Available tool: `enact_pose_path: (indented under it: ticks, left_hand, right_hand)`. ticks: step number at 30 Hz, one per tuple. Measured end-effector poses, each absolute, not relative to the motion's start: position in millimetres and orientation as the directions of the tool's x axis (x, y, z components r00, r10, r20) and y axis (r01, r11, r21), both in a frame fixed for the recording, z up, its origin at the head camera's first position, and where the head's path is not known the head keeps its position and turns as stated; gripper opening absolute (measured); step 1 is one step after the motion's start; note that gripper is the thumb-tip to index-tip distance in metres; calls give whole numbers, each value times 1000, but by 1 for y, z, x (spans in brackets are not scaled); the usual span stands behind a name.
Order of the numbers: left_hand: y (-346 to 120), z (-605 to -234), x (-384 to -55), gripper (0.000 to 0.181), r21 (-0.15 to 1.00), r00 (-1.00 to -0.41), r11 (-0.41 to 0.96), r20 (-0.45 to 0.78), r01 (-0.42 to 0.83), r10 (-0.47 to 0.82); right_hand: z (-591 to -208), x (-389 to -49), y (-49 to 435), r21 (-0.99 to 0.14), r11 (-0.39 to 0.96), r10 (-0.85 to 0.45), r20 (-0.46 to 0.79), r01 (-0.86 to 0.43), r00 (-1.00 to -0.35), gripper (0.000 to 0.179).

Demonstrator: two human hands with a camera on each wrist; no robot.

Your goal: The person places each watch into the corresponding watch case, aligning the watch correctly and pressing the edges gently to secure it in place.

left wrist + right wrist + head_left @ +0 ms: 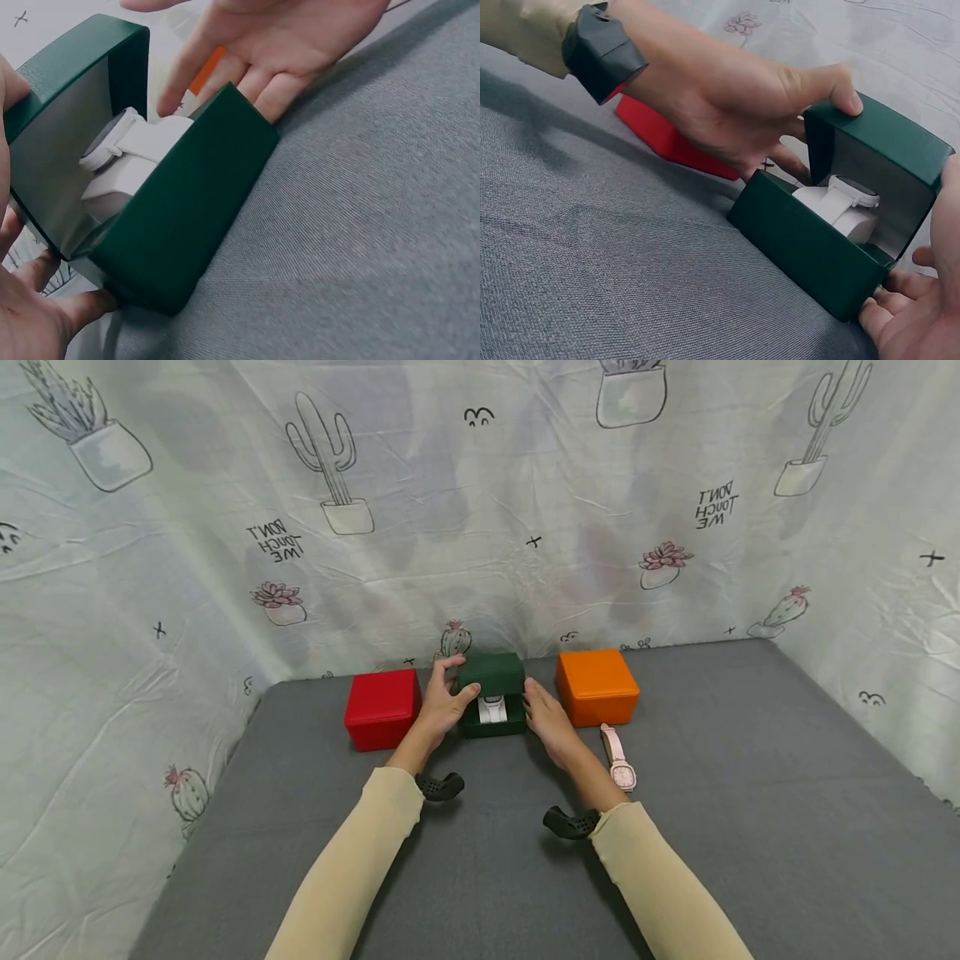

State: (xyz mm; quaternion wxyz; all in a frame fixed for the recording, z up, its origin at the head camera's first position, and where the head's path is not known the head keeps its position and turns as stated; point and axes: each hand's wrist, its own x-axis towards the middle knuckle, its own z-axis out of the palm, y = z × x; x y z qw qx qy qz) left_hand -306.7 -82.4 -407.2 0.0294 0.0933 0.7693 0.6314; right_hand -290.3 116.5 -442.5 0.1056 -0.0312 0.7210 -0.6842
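Observation:
A green watch box [491, 675] stands on the grey table with its lid partly raised. Inside it, a white watch [851, 196] is wrapped around a white cushion. My left hand [441, 703] grips the lid at its left side, thumb on the lid's top edge in the right wrist view and some fingers hidden behind. On the other side, my right hand [549, 720] rests against the box, its loosely extended fingers touching the end of the base [191, 206]. Its palm faces the box in the left wrist view.
Left of the green box sits a closed red box [382, 710], close to my left hand. A closed orange box [597, 687] is on the right, and a pink watch [618, 764] lies in front of it beside my right forearm. A patterned curtain [480, 510] hangs behind the table.

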Motion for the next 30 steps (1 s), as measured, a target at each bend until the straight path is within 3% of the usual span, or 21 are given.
enact_pose_path:
  ticks: [7, 19, 30]
  left_hand:
    - [-85, -412, -307, 64, 974, -975, 178, 107, 142, 194]
    - [-90, -442, -315, 57, 945, -964, 250, 157, 209, 213]
    - [-88, -425, -297, 61, 946, -953, 245, 146, 213, 264]
  right_hand:
    - [-443, -291, 116, -993, 94, -199, -84, 67, -976, 71]
    - [-443, -289, 116, -990, 86, -168, -129, 116, -977, 66]
    - [-440, -286, 118, -990, 85, -186, -130, 116, -974, 52]
